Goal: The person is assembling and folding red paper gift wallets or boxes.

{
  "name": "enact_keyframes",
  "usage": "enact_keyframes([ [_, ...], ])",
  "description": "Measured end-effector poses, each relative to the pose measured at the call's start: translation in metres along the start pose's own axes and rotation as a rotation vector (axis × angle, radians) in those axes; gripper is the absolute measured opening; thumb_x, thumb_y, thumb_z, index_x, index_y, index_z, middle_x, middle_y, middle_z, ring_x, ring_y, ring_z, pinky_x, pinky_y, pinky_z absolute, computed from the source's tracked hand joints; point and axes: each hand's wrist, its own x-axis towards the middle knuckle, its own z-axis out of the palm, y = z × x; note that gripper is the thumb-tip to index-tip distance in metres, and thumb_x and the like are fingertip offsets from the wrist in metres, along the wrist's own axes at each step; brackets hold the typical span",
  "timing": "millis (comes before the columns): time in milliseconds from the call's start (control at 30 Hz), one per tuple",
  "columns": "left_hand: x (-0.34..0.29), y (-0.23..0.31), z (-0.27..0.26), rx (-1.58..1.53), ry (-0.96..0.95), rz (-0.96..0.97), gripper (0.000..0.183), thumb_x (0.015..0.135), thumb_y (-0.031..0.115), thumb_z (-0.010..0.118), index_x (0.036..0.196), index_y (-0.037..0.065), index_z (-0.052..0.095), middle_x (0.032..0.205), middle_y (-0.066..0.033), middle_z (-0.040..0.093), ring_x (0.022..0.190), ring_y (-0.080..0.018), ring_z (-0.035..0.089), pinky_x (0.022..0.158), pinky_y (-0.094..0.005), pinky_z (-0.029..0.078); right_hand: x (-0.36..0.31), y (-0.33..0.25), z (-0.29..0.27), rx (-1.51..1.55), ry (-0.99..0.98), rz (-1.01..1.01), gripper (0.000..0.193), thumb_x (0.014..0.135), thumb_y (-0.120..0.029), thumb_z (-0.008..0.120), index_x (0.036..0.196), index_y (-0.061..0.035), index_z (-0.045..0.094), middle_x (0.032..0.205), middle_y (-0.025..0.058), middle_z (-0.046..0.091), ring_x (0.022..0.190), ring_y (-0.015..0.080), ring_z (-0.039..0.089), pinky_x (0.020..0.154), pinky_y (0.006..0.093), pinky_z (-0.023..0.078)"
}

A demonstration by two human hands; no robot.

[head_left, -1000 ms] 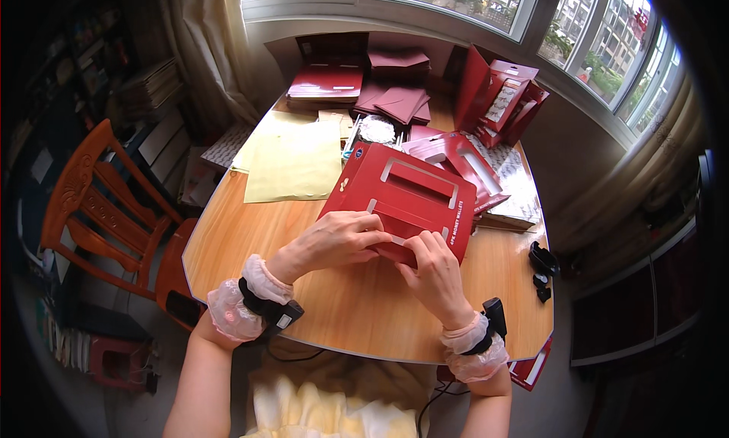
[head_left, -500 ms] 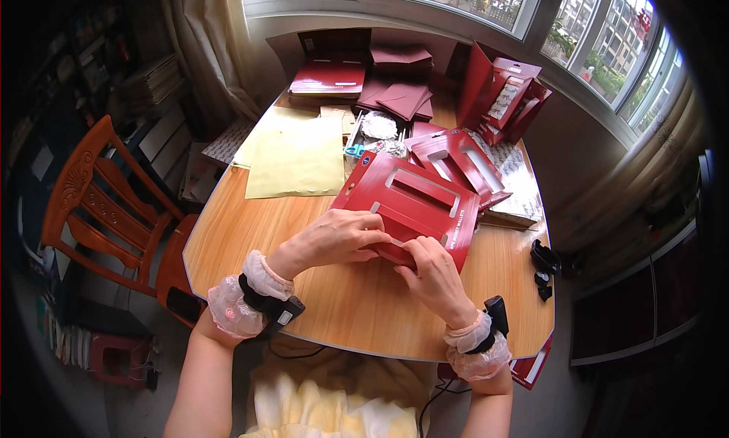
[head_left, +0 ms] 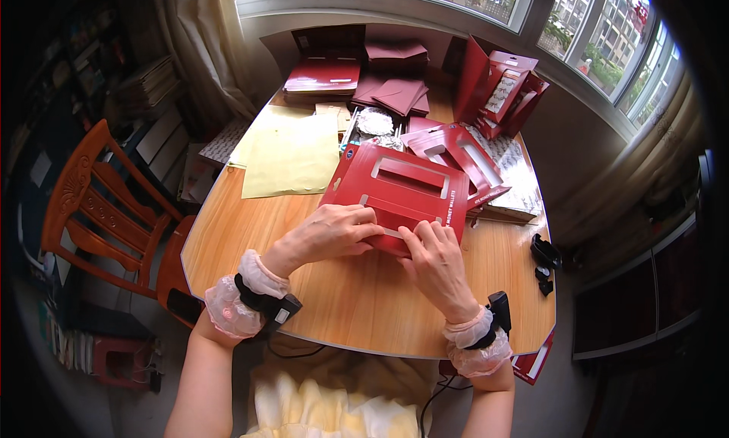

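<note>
A flat red cardboard package (head_left: pixel 406 203) with long cut-out windows lies turned at an angle over the middle of the table. My left hand (head_left: pixel 334 237) has its fingers curled and pinching at the package's near edge. Close beside it, my right hand (head_left: pixel 434 263) grips the same edge, thumb below and fingers on top. The fingertips of both hands nearly meet around the nearer window strip, and my thumbs are partly hidden. Just behind it are more flat red window packages (head_left: pixel 486 168), their edges close to it.
Yellow sheets (head_left: pixel 290 157) lie at the left. At the back are dark red envelopes (head_left: pixel 399 96), stacked red packages (head_left: pixel 323 75), foil-like round bundles (head_left: pixel 375 121) and upright red folders (head_left: pixel 501 96). Small black objects (head_left: pixel 544 252) sit by the right edge. A wooden chair (head_left: pixel 114 210) stands left.
The package has shifted slightly left and toward me, turning a little. Both hands stay on its near edge, and my right fingers have drawn up closer over it.
</note>
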Motion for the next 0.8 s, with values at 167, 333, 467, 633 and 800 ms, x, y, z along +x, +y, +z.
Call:
enact_keyframes([
  [167,-0.001,-0.005,-0.002,-0.018,0.015,-0.011,0.040,0.081,0.016,0.081,0.119,0.011,0.070,0.111,-0.0048,0.064,0.105,-0.0248,0.068,0.088,-0.0371,0.058,-0.006,0.013,-0.001,0.126,-0.081,0.085,0.046,0.069,-0.018,0.089,0.105,-0.0090,0.062,0.097,0.0059,0.061,0.101,0.0260,0.057,0.093,0.0400,0.043],
  [333,0.000,-0.003,-0.003,-0.036,0.000,-0.018,0.042,0.081,0.015,0.082,0.121,0.012,0.071,0.109,-0.0060,0.066,0.103,-0.0250,0.069,0.087,-0.0383,0.058,-0.007,0.012,0.000,0.188,-0.108,0.095,0.042,0.070,-0.015,0.087,0.102,-0.0090,0.060,0.096,0.0061,0.061,0.101,0.0267,0.056,0.096,0.0415,0.040],
  [467,0.000,-0.003,-0.004,-0.028,-0.006,-0.017,0.043,0.081,0.015,0.083,0.122,0.012,0.071,0.108,-0.0057,0.066,0.102,-0.0247,0.069,0.086,-0.0382,0.059,-0.008,0.013,-0.002,0.151,-0.128,0.085,0.042,0.069,-0.015,0.086,0.101,-0.0083,0.060,0.096,0.0059,0.061,0.103,0.0264,0.055,0.100,0.0420,0.037],
  [633,-0.001,-0.003,-0.005,-0.016,0.005,-0.020,0.043,0.080,0.014,0.084,0.121,0.011,0.072,0.107,-0.0051,0.065,0.101,-0.0241,0.069,0.085,-0.0371,0.059,-0.005,0.012,-0.007,0.089,-0.114,0.023,0.041,0.068,-0.013,0.086,0.100,-0.0084,0.060,0.095,0.0056,0.061,0.103,0.0257,0.055,0.101,0.0417,0.036],
  [800,0.001,-0.002,-0.008,0.046,-0.026,0.011,0.040,0.078,0.017,0.083,0.116,0.010,0.072,0.107,-0.0034,0.063,0.102,-0.0220,0.069,0.086,-0.0345,0.059,-0.010,0.014,-0.001,0.171,-0.196,0.090,0.038,0.069,-0.006,0.081,0.101,-0.0078,0.061,0.092,0.0062,0.065,0.103,0.0269,0.056,0.098,0.0410,0.038],
])
